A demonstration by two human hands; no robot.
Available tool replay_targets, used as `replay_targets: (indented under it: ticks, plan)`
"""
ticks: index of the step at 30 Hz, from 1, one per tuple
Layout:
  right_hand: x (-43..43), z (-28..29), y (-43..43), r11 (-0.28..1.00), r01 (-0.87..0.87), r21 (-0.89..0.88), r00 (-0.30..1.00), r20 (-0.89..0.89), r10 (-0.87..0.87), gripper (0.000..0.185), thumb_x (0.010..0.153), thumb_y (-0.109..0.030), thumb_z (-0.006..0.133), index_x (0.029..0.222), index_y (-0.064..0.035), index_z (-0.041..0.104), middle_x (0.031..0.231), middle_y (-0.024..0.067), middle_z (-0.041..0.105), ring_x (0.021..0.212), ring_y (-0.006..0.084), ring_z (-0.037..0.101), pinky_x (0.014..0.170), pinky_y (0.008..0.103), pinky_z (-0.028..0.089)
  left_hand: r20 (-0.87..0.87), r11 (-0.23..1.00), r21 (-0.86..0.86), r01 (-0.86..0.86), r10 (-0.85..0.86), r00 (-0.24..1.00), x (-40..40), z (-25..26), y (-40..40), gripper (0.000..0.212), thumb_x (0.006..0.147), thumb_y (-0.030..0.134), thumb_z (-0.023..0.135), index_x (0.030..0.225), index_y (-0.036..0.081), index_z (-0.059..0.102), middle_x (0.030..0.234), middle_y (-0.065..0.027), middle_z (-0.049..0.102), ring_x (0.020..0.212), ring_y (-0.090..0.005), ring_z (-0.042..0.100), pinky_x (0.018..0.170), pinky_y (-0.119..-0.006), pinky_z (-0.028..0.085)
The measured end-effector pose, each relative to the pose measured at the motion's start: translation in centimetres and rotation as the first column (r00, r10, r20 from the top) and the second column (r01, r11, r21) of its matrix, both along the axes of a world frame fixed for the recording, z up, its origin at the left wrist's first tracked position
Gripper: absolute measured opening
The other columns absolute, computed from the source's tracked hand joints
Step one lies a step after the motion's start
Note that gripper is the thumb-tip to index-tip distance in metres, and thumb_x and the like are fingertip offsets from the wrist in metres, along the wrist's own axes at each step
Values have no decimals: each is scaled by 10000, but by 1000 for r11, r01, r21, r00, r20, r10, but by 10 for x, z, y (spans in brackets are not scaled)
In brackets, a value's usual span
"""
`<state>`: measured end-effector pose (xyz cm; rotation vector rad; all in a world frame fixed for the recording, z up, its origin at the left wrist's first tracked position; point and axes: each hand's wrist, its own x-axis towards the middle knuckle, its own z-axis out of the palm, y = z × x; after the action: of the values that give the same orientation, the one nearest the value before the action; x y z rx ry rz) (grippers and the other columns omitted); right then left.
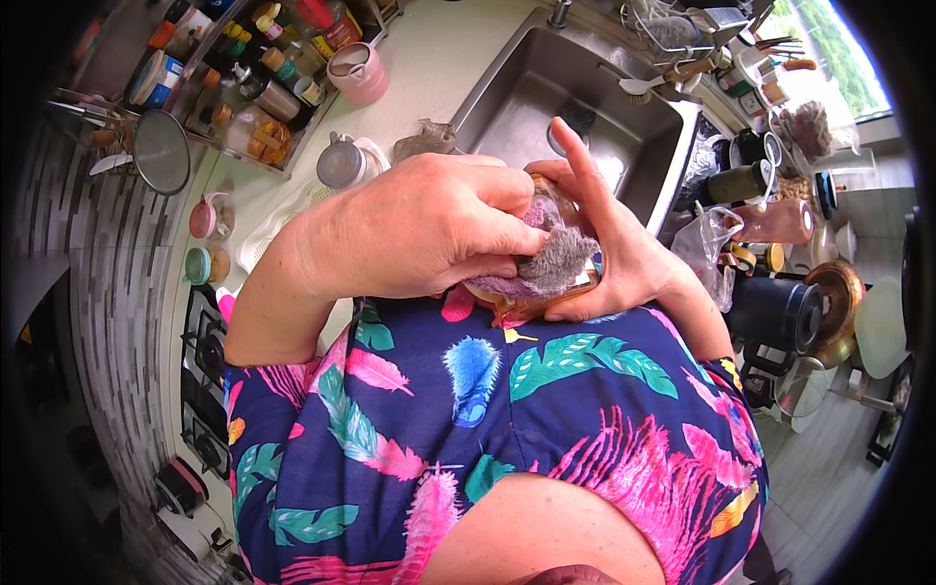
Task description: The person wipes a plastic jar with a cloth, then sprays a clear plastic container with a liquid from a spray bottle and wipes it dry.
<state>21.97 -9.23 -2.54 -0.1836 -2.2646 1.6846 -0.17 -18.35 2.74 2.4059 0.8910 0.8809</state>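
Close against the patterned shirt, my left hand [417,227] pinches a fuzzy grey and purple cloth [559,259] between thumb and fingers. The cloth lies against a transparent amber-tinted container [585,289], whose full shape is hidden by the hands and cloth. Around the container's right side curves my right hand [621,241], its thumb near the lower edge and one finger raised. Both hands are just in front of the near edge of a steel sink [658,146].
A pink lidded pot [358,73] and a grey-lidded jar [341,162] stand on the counter left of the sink. A rack of bottles [256,95] is at upper left. A dish brush [643,85] lies on the sink's rim. Bottles, bags and a dark blue jug [775,314] crowd the right side.
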Motion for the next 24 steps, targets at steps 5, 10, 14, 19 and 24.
replay_targets:
  ticks: [5, 10, 14, 19, 24]
  plan:
    - [-4, 2, 3, 997, -56, 45, 998, 33, 54, 1425, 523, -243, 932, 1530, -79, -63, 1399, 210, 381, 1297, 318, 437, 1067, 416, 363, -38, 995, -85, -45, 41, 998, 5, 3, -7, 317, 690, 63, 734, 996, 73, 648, 861, -77, 589, 786, -309, 595, 659, -387, 497]
    - [-13, 2, 8, 993, -111, 31, 993, -24, 112, 1357, 556, -251, 908, 1523, -32, -19, 1366, 221, 433, 1251, 333, 483, 1054, 387, 370, -81, 994, -91, 53, -61, 995, 3, 3, 5, 353, 694, 104, 751, 1036, 112, 663, 874, -68, 591, 786, -299, 613, 642, -379, 508]
    - [-8, -9, 7, 986, -77, -147, 997, 11, 79, 1410, 502, -305, 941, 1530, -48, 11, 1485, 180, 291, 1328, 283, 401, 1085, 400, 346, -32, 999, 6, 47, -47, 998, 9, -6, 18, 260, 734, 163, 744, 980, 115, 673, 876, -57, 609, 752, -277, 637, 612, -372, 508]
    - [-1, -7, 23, 991, -130, -13, 984, 117, 131, 1300, 496, -272, 943, 1504, -40, 157, 1497, 153, 281, 1331, 249, 403, 1059, 394, 393, -183, 940, 244, -237, 285, 941, 27, -8, 25, 159, 775, 135, 671, 926, 88, 666, 885, -60, 620, 771, -268, 661, 627, -364, 536]
    - [-8, -25, 12, 901, -116, -418, 981, -191, 37, 1419, 518, -319, 941, 1524, -46, -21, 1411, 208, 377, 1317, 316, 410, 1111, 404, 287, -308, 731, 467, -498, 662, 683, -5, -9, 30, 137, 801, 69, 623, 933, 88, 658, 833, -88, 585, 727, -265, 644, 632, -367, 527]
